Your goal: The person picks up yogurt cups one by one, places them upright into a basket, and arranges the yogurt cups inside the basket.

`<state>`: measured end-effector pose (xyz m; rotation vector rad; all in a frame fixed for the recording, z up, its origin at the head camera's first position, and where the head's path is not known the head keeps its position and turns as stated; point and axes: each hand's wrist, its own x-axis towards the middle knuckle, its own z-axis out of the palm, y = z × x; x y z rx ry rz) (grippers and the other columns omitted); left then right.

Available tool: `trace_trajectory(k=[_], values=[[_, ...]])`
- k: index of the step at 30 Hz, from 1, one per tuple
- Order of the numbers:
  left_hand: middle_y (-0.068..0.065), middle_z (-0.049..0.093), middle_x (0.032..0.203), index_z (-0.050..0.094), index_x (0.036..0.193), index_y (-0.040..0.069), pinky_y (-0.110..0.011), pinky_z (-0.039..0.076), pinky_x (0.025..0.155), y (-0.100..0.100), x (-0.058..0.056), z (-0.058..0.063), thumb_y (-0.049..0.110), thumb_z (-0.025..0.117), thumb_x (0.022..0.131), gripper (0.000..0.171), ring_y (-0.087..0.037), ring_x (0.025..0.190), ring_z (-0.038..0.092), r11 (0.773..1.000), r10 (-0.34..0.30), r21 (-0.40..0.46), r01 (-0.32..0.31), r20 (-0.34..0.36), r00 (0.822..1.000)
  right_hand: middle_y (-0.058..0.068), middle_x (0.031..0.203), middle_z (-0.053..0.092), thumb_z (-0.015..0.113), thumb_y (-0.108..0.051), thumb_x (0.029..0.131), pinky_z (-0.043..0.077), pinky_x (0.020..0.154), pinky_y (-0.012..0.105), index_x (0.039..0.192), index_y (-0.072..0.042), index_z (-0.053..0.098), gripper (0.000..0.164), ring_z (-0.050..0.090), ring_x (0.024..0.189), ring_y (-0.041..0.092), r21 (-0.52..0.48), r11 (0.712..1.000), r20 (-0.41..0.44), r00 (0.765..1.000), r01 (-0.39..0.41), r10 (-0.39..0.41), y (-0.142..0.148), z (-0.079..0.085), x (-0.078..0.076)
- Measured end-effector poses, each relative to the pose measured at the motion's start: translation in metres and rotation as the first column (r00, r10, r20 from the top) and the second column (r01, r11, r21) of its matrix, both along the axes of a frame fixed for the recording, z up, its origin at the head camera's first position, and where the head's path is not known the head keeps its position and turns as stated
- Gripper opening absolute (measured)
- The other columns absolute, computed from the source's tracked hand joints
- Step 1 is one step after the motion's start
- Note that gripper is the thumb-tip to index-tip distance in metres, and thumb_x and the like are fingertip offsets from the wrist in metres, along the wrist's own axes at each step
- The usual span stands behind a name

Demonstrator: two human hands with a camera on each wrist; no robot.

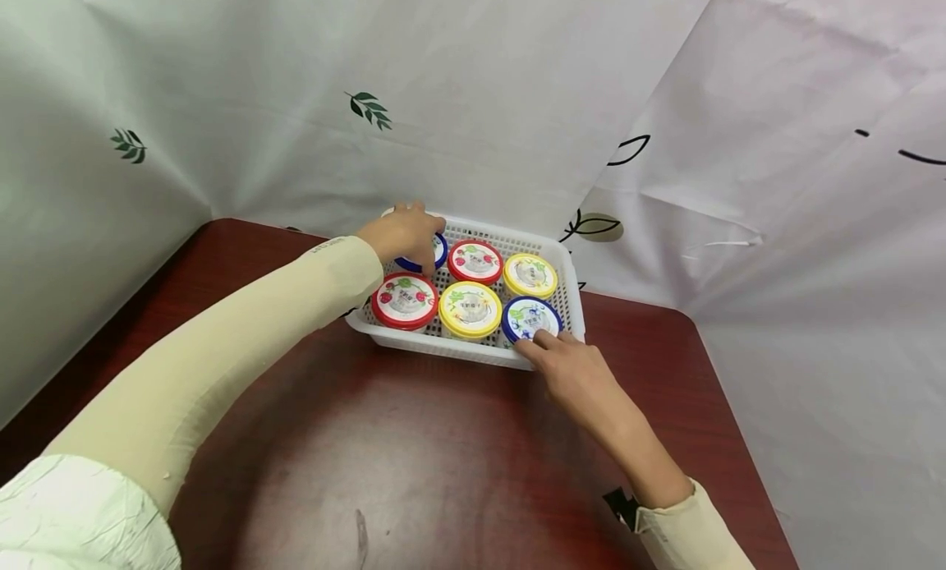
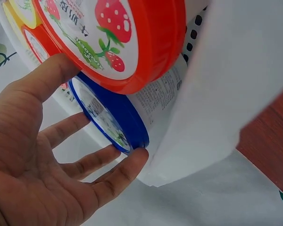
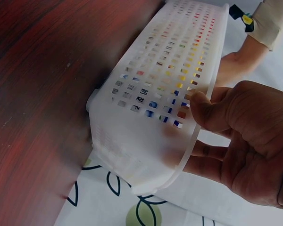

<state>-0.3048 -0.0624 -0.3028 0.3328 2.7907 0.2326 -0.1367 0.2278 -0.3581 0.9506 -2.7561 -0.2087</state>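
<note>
A white plastic basket (image 1: 443, 351) holds several tubs in two rows, with red, yellow and blue lids. My left hand (image 1: 405, 232) reaches over the back left corner. It spans a blue-lidded tub (image 2: 118, 117), thumb on one side of the lid and fingertips at the opposite rim. Beside it a red-lidded tub (image 2: 153, 47) with strawberries on its label overlaps the blue lid in the left wrist view. My right hand (image 3: 250, 136) grips the basket's rim at the front right, thumb outside the wall and fingers inside, near another blue-lidded tub (image 1: 530, 319).
The basket stands on a dark red wooden table (image 1: 414, 455), near its back edge. A pale cloth backdrop (image 1: 473, 102) with leaf prints rises right behind the basket and on both sides. Two yellow-lidded tubs (image 1: 470, 309) sit in the basket's middle and right.
</note>
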Motion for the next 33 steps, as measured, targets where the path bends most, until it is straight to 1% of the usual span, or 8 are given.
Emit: trace_trajectory(k=[6,13,21,26,30,33], values=[[-0.028,0.029,0.179,0.044,0.173,0.016,-0.069,0.041,0.128,-0.0031,-0.001,-0.0027,0.033,0.085,0.095,0.09,-0.052,0.164,0.028,1.0,0.008,0.006,-0.008,0.017,1.0,0.008,0.11,0.078,0.081,0.0,0.097,0.061,0.063,0.045,0.125,-0.021,0.075,0.036,0.071,0.085,0.03,-0.003,1.0,-0.005,1.0,-0.004,0.004,-0.0006,-0.0002,0.001],[-0.026,0.025,0.182,0.042,0.175,0.019,-0.071,0.042,0.127,-0.0062,-0.0032,-0.0058,0.036,0.084,0.095,0.092,-0.052,0.166,0.024,1.0,0.014,0.01,-0.014,0.043,0.999,0.009,0.11,0.078,0.081,0.001,0.097,0.061,0.063,0.045,0.125,-0.021,0.075,0.036,0.071,0.085,0.03,-0.001,1.0,-0.009,1.0,-0.008,0.008,-0.0006,0.0001,0.0025],[-0.026,0.026,0.181,0.038,0.176,0.018,-0.07,0.042,0.127,-0.0052,-0.002,-0.0056,0.037,0.081,0.097,0.092,-0.05,0.166,0.024,1.0,-0.015,-0.014,0.016,0.056,0.998,0.009,0.112,0.078,0.08,0.001,0.097,0.062,0.065,0.045,0.128,-0.021,0.076,0.038,0.071,0.087,0.031,0.006,1.0,0.026,1.0,0.015,-0.015,-0.0012,0.0005,0.0025],[-0.027,0.028,0.181,0.038,0.176,0.017,-0.069,0.041,0.129,-0.0074,-0.0013,-0.0055,0.038,0.08,0.097,0.092,-0.047,0.166,0.025,0.998,-0.049,-0.026,0.05,0.051,0.998,0.008,0.115,0.079,0.084,-0.002,0.095,0.063,0.068,0.045,0.131,-0.022,0.076,0.043,0.071,0.091,0.03,0.016,0.999,0.06,0.997,0.037,-0.038,-0.0003,0.0014,0.0022],[-0.028,0.03,0.18,0.038,0.176,0.016,-0.068,0.04,0.129,-0.0088,-0.001,-0.0045,0.038,0.08,0.097,0.092,-0.047,0.166,0.027,0.997,-0.062,-0.039,0.063,0.038,0.997,0.008,0.117,0.078,0.087,-0.002,0.092,0.064,0.071,0.046,0.133,-0.022,0.076,0.046,0.072,0.092,0.03,0.019,0.999,0.085,0.995,0.043,-0.045,-0.0012,0.004,0.0018],[-0.028,0.031,0.18,0.038,0.176,0.016,-0.067,0.034,0.134,-0.0092,-0.0011,-0.0037,0.038,0.079,0.097,0.092,-0.048,0.167,0.026,0.996,-0.069,-0.057,0.071,0.027,0.997,0.008,0.117,0.077,0.089,-0.002,0.09,0.064,0.072,0.047,0.133,-0.022,0.076,0.049,0.072,0.093,0.03,0.019,0.998,0.099,0.994,0.052,-0.053,-0.0018,0.0063,0.002]])
